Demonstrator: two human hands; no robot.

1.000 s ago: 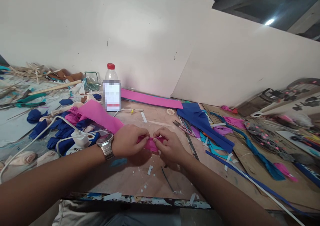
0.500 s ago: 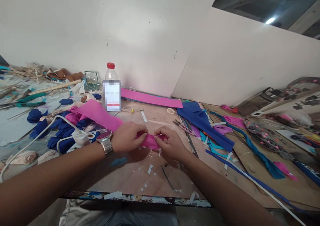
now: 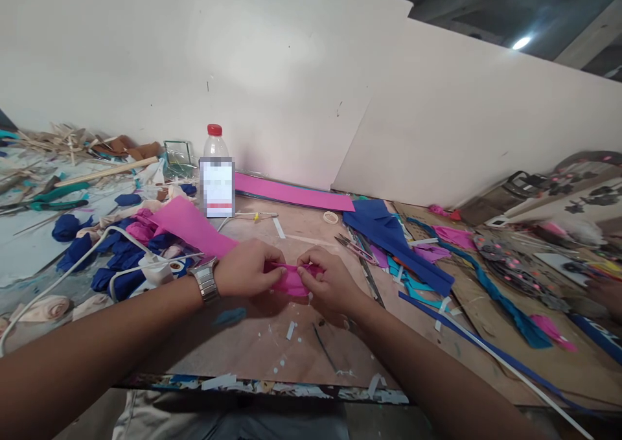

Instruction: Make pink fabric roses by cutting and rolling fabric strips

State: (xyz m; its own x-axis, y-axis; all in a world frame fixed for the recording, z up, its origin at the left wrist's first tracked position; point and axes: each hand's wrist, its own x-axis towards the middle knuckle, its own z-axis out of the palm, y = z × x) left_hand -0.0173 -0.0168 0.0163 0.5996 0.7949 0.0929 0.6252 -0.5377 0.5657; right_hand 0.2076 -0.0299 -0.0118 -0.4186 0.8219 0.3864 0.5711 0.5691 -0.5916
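Both hands pinch a pink crepe paper strip [image 3: 291, 282] above the middle of the worktable. My left hand [image 3: 250, 268], with a metal watch on its wrist, is closed on the left part of the held stretch, thumb on top. My right hand [image 3: 328, 278] is closed on the right part, thumb and fingers pressed together. Between them the paper bulges a little downward. A wide pink length [image 3: 192, 227] runs out to the left behind my left hand; the hand hides whether it joins the held part.
Blue, pink and cream crepe paper rolls [image 3: 119, 258] crowd the left beside a white cable. A bottle [image 3: 215, 143] stands behind a phone [image 3: 217, 190]. Thread snips [image 3: 357, 249], a tape ring [image 3: 331, 218] and blue paper [image 3: 389, 236] lie right. Another person's hand [image 3: 605, 295] shows at the right edge.
The pink paper between my hands now bulges lower and looks fuller. My fingers have shifted slightly on it. Another person's hand has come in at the right edge.
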